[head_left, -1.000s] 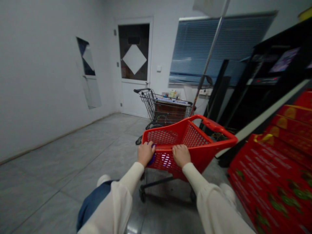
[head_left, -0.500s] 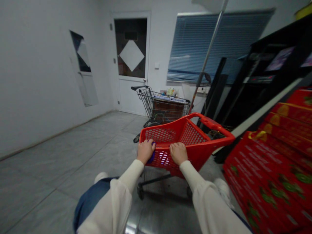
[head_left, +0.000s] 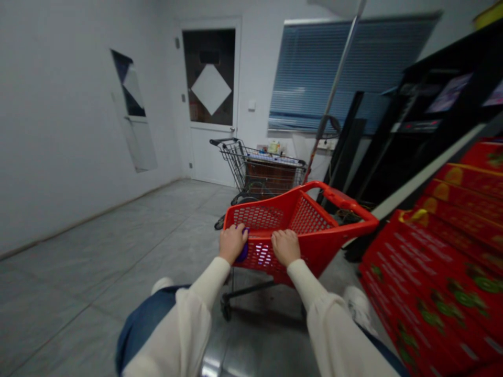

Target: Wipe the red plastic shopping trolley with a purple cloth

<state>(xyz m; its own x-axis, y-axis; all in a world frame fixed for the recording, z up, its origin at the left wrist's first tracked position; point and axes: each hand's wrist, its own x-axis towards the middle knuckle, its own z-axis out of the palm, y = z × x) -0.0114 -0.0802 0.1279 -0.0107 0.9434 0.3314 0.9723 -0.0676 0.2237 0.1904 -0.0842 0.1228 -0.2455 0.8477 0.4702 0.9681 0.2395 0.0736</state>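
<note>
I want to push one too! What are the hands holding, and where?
The left hand and right hand are holding a red plastic shopping cart by its near top rim.

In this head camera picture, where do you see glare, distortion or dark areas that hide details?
In the head view, glare shines on the tiled floor near the bottom edge; wide-angle distortion makes the white door and the blue window blind lean; the black shelving falls into deep shadow.
</note>
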